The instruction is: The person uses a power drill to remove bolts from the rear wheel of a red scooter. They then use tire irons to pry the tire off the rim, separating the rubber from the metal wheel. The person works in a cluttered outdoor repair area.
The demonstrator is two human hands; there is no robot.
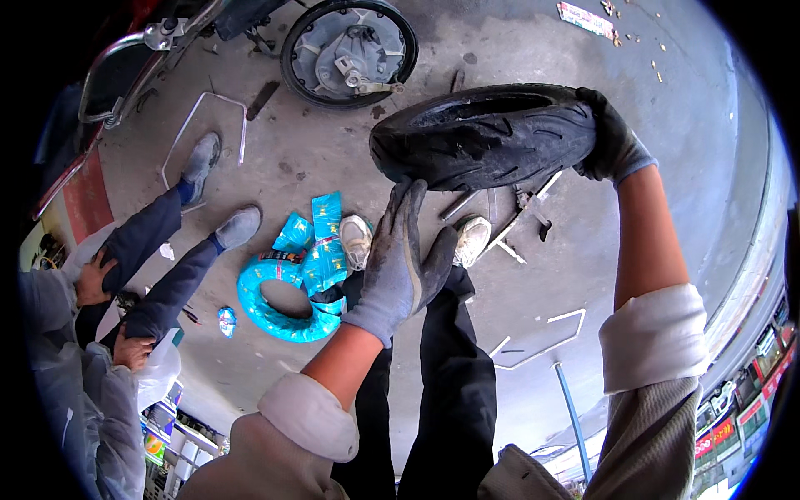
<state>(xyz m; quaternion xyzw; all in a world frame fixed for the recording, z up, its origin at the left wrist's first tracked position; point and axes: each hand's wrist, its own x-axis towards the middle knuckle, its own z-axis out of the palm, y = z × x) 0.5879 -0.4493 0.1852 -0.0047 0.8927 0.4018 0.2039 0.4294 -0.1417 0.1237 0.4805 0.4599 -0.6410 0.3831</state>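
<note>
A worn black motorcycle tyre (492, 146) is held up off the ground in front of me, its tread toward me and its hollow inside showing along the top. My right hand (612, 137), in a grey and dark work glove, is closed round the tyre's right end. Below the tyre's left part is my left hand (398, 258), gloved too, with its fingers stretched upward and its thumb spread. Those fingertips meet the tyre's lower edge; whether they press on it I cannot tell.
A wheel with a metal hub (354, 58) lies on the floor beyond the tyre. Turquoise-wrapped ring-shaped packaging (258, 304) rests left of my shoes. A metal tool frame (527, 208) lies past my right shoe. At left sits a person (62, 333), hands on knees; a motorcycle part (133, 62) stands behind.
</note>
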